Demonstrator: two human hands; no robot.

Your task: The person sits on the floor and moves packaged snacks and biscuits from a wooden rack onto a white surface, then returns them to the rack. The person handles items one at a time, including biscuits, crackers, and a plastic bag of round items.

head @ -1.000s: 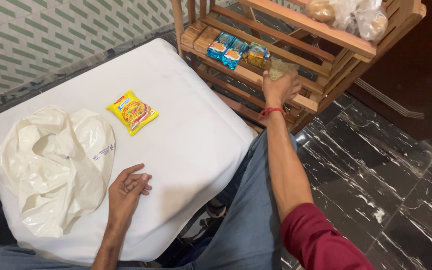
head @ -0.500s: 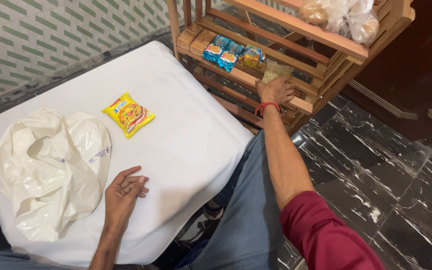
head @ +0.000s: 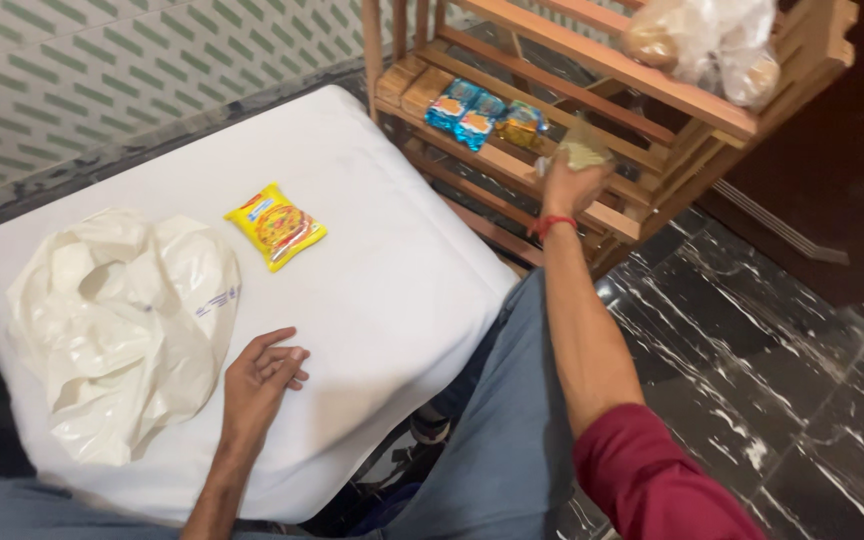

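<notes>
Wooden slatted rack (head: 592, 65) at upper right, where my right hand (head: 570, 188) is closed around a small clear packet of greenish grains (head: 582, 150), held just above the middle shelf beside two blue packets (head: 464, 108) and a gold one (head: 519, 124). My left hand (head: 257, 385) rests loosely curled and empty on the white table (head: 392, 290), near a crumpled cream plastic bag (head: 117, 320) and a yellow noodle packet (head: 276, 225). To my judgement, a firm pinch on the packet's body, lifting clear of the slats, suits best.

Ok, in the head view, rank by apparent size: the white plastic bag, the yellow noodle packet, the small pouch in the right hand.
1. white plastic bag
2. yellow noodle packet
3. small pouch, though it sits farther away and the right hand partly covers it.
</notes>
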